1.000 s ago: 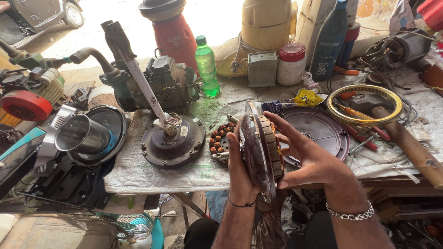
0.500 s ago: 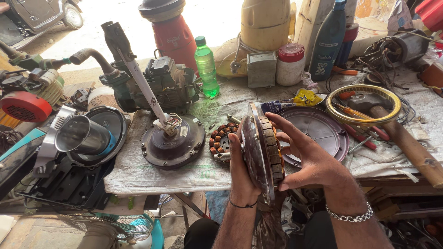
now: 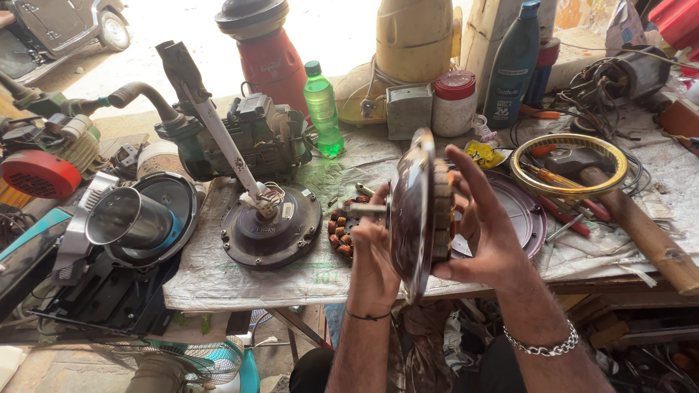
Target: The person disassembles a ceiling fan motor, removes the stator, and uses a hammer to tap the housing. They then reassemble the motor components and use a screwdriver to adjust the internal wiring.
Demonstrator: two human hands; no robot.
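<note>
A dark fan motor housing (image 3: 271,229) with a white rod lies at the desk's (image 3: 240,280) front left; a green bottle (image 3: 321,108) stands behind it. Both hands clamp an upright motor rotor disc (image 3: 416,211) edge-on above the front edge: left hand (image 3: 373,258) on its shaft side, right hand (image 3: 486,222) with fingers spread across the winding side.

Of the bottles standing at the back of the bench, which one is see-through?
The small green plastic bottle with a green cap, beside the grey motor. The tall dark blue bottle further right is opaque.

Head view, down over workbench (image 3: 240,280)
</note>
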